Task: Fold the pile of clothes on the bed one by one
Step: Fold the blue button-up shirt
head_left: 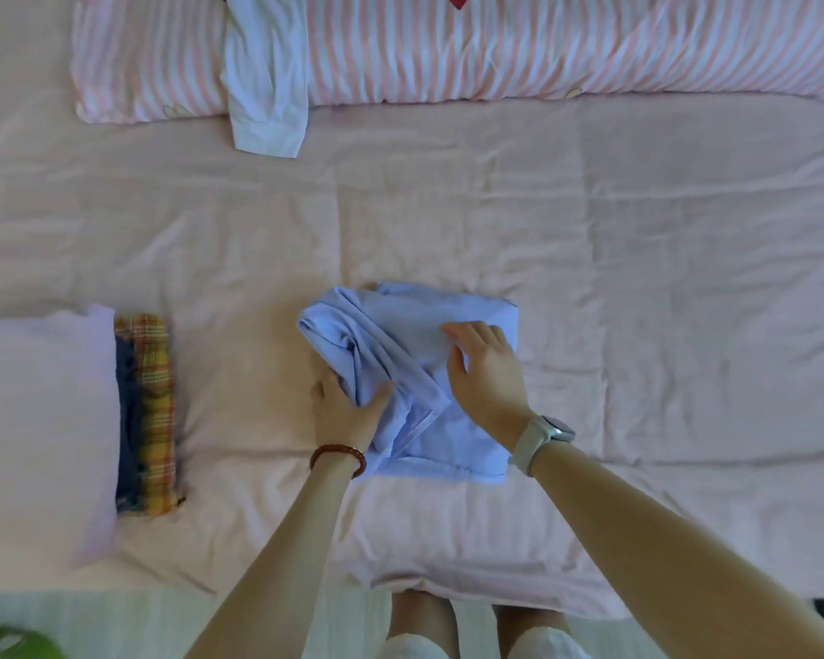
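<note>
Pale-blue shirt (415,373), partly folded into a rough square, lies mid-bed near the front edge. The left hand (346,409) grips its bunched left side; the right hand (484,373) rests flat on top, fingers straight. Left of the shirt sit finished pieces: a plaid and navy fold (146,416) beside a lilac one (39,420). Beyond it, a white garment (267,73) draped over the striped pillow (495,45) looks still unfolded.

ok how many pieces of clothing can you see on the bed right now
5, maybe more hidden: the light blue garment under both hands, a white folded piece at left, navy and plaid items beside it, and a white shirt draped over the striped pillow.
</note>
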`<state>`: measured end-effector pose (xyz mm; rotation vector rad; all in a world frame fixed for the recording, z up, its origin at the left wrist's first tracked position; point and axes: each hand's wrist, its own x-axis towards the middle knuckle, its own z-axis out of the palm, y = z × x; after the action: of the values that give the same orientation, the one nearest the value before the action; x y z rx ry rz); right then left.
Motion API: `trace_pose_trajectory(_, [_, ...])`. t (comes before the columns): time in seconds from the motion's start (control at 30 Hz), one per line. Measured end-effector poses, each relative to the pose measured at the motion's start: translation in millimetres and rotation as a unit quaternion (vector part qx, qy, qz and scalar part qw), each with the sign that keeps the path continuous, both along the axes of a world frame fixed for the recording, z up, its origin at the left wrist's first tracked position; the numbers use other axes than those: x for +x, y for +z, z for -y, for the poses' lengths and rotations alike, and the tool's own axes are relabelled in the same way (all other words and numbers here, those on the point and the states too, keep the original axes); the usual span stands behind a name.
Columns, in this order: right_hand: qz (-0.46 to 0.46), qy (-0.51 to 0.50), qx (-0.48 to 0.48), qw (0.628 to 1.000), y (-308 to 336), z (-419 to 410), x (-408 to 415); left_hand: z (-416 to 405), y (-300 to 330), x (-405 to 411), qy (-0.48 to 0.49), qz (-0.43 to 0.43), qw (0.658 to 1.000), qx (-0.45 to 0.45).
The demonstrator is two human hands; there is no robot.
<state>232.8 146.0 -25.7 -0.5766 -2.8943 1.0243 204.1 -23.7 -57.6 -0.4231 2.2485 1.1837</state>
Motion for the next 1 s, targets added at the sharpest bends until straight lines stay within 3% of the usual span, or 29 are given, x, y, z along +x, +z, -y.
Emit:
trace_pose_trajectory(0.07, [-0.004,0.059,0.067,0.996,-5.5,-3.7,-23.3,-2.0,-5.9,5.0,0.003,-0.002,0.999,-0.045])
trace_pose_trajectory(0.13, [0.089,0.146,0.087,0.982,-8.4,-7.1,-45.8,-1.1,-5.0,1.9,0.034,-0.025,0.998,-0.042])
trace_pose_trajectory(0.23, [0.239,0.225,0.103,0.939,-14.0,-17.2,-75.3,11.6,2.5,-6.5,0.044,-0.047,0.996,0.066])
trace_pose_trajectory(0.3, [0.271,0.232,0.129,0.925,-12.2,-22.6,-84.6,22.8,5.8,-11.6,0.064,-0.035,0.991,0.111])
trace_pose_trajectory(0.4, [0.167,0.163,0.149,0.961,-9.0,-35.9,-76.8,30.7,10.0,-11.9,0.097,-0.064,0.989,0.087])
trace_pose_trajectory(0.5, [0.0,0.071,0.127,0.989,-2.8,-40.9,-49.3,27.1,16.0,2.5,0.091,-0.165,0.981,-0.043])
trace_pose_trajectory(0.57, [-0.048,0.066,0.109,0.991,-5.5,-33.0,-19.6,15.1,20.9,16.5,0.051,-0.184,0.978,-0.083])
trace_pose_trajectory(0.63, [-0.05,0.095,0.1,0.989,-12.0,-16.3,17.0,-2.8,19.8,24.0,0.025,-0.099,0.992,-0.074])
trace_pose_trajectory(0.73, [0.034,0.139,0.126,0.982,-27.9,13.9,71.1,-20.0,4.5,23.9,0.01,0.023,0.992,-0.124])
trace_pose_trajectory(0.87, [0.129,0.157,0.15,0.968,-42.3,33.5,95.7,-7.6,1.6,7.3,0.102,-0.003,0.994,-0.041])
trace_pose_trajectory(1.0, [0.114,0.214,0.15,0.958,-43.0,31.7,90.2,35.5,7.7,2.9,0.215,0.025,0.97,0.11])
